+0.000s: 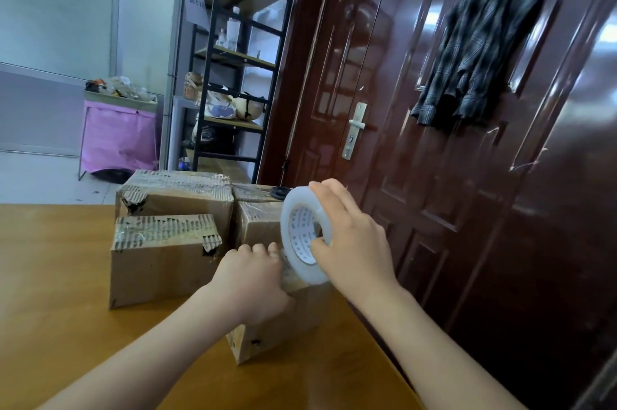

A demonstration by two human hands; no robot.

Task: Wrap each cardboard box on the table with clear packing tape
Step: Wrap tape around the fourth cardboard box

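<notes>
Gripping the roll of clear packing tape (305, 236) across its rim, the right hand (350, 242) is curling its fingers over the top and its thumb into the core, holding the roll on edge just above the nearest cardboard box (267, 326). The left hand (250, 279) is curling over the near top edge of that box, fingers bent and seemingly pinning the tape's free end against the cardboard, though the end itself is too clear to make out. This box is sitting near the right edge of the wooden table (50, 276), with a torn-topped box (160, 262) to its left and two more boxes further back.

To do this step well, the left hand should be pressing the tape end flat while the right is drawing the roll away under steady tension, keeping the strip square to the box so it is laying down without wrinkles. Slack or a tilted roll would likely be letting the tape fold onto itself.
</notes>
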